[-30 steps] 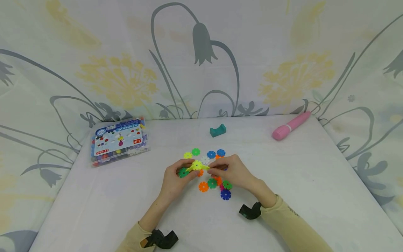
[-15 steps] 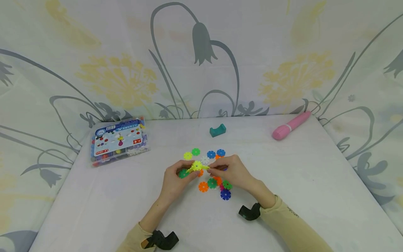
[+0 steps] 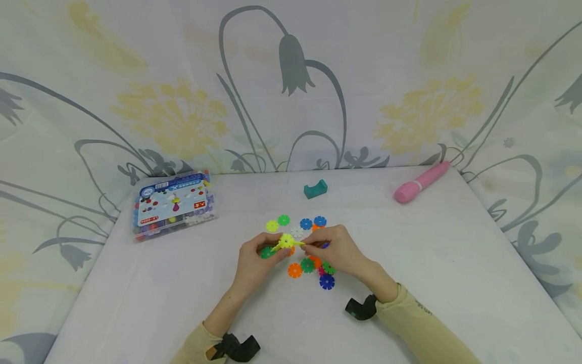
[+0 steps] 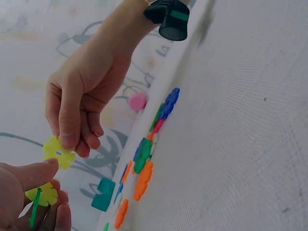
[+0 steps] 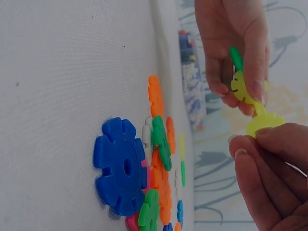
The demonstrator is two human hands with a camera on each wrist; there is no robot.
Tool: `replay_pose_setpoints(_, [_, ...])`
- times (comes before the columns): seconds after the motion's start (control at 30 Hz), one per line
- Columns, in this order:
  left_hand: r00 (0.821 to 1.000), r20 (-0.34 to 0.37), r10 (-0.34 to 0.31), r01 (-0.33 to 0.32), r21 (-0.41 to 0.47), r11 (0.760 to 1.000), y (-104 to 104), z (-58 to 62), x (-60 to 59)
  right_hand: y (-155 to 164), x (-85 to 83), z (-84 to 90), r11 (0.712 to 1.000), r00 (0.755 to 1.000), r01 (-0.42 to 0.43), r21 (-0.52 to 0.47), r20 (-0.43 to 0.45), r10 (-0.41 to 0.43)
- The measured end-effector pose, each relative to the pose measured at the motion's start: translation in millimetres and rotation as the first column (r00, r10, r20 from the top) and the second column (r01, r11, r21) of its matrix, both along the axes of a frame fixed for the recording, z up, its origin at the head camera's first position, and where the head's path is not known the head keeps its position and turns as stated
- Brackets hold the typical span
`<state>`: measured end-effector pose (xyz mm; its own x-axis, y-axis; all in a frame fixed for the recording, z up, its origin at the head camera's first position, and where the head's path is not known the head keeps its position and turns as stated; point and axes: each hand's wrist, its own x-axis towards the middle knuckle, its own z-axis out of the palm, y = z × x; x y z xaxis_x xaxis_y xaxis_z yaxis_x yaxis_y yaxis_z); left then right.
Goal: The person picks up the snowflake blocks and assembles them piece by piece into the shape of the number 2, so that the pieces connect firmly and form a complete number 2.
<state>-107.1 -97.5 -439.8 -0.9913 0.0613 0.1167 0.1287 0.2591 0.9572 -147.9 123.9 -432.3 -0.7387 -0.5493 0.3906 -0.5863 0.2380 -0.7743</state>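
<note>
Over the middle of the table, my left hand (image 3: 255, 260) holds a small chain of joined yellow snowflake discs (image 3: 286, 241). A green snowflake disc (image 5: 236, 58) slots into the chain on the left-hand side and sits among the curled left fingers. Facing it, my right hand (image 3: 338, 247) pinches the yellow disc (image 4: 50, 146) at the chain's right end between thumb and fingertips. In the left wrist view the left thumb presses near this disc's lower edge. Another yellow disc (image 4: 47, 195) lies inside the left hand, partly hidden by its thumb and fingers.
Loose snowflake discs in several colours lie under and around the hands, among them an orange disc (image 3: 294, 270) and a dark blue disc (image 3: 327, 281). Farther back are a clear parts box (image 3: 175, 205), a teal notched block (image 3: 316, 189) and a pink stick-shaped object (image 3: 421, 183).
Both hands keep the same hold on the yellow discs, with hardly any motion. The whole head view has shifted very slightly.
</note>
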Motion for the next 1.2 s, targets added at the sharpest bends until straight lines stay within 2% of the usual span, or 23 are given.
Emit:
replay_pose_setpoints(0.23, [1.0,0.007,0.011,-0.011,-0.011,1.0,1.2,1.7,1.4,-0.8,-2.9,-2.8,1.0,0.994,-0.015,-0.015,-0.112,0.014])
replay_pose_setpoints(0.73, [1.0,-0.022,0.002,-0.003,-0.043,0.999,0.3,-1.8,0.1,-0.4,-0.5,-0.4,0.999,0.987,-0.019,0.027,-0.157,0.023])
replay_pose_setpoints(1.2, [0.999,-0.031,-0.025,0.022,-0.08,0.997,0.6,1.4,2.0,0.1,0.2,0.7,0.995,0.963,-0.063,0.072,-0.258,0.079])
